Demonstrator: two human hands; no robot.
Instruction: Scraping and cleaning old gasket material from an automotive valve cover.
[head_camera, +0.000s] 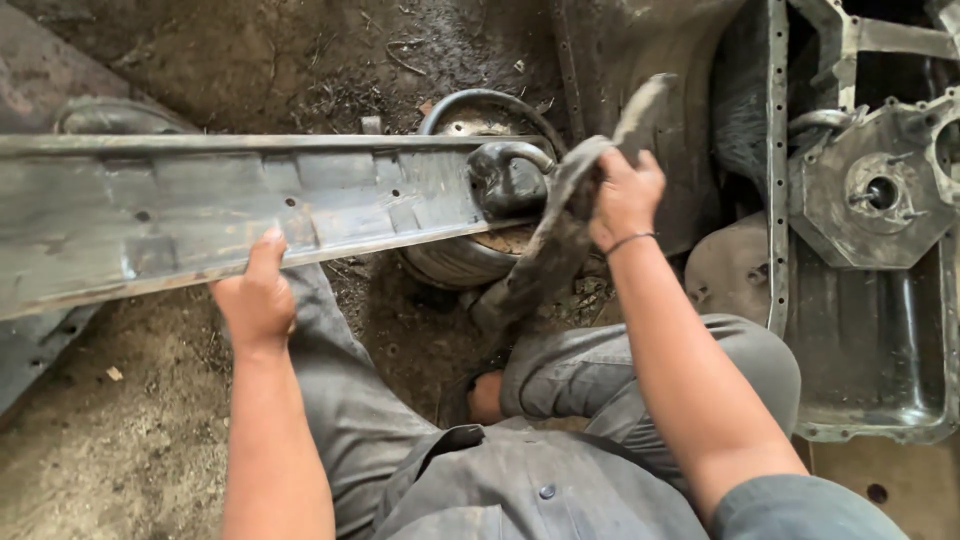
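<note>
A long, grimy metal channel (240, 210), a flat beam with raised edges and small holes, is laid across the view from the left edge to the middle, above the dirt floor (90, 450). Its near edge is steadied by the left hand (256, 295), which is pressed flat against the lower lip with the thumb up on the face; the fingers are hidden beneath, so how far they curl cannot be told. A dirty grey rag (560, 235) is gripped in the closed right hand (625, 195) and is held at the channel's right end, just beside a dark curved hook or shackle (508, 175) fixed there. Behind that end a round metal drum or hub (470, 255) is seen on the ground. To the right, well apart, an oily engine sump pan (870, 340) and a cast housing (875, 195) are lying. The step in hand is judged to be the wiping of the channel's end. A firm hold by the steadying hand would seemingly be called for, with the cloth drawn around the hook's curve.
</note>
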